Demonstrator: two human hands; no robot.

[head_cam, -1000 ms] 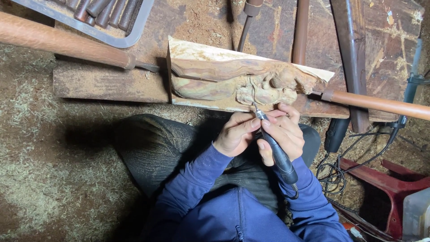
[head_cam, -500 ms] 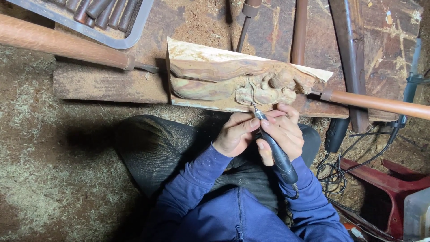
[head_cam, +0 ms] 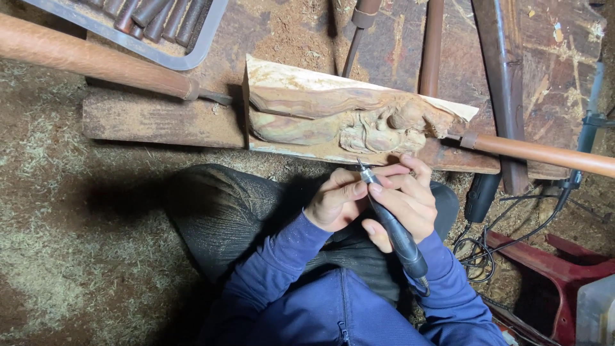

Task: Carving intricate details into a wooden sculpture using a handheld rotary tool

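Below the carving (head_cam: 346,122), my right hand (head_cam: 400,202) stays clamped on the grinder (head_cam: 391,224); left hand (head_cam: 336,198) steadies its tip, unmoved.

One view only, from your head. It looks steeply down over your lap and blue sleeves, close to both hands, facing the sawdust-strewn floor (head_cam: 77,269). Far edge of frame reaches the grey tray (head_cam: 192,54).

Dim, sharp view; deep shadow lower-left.
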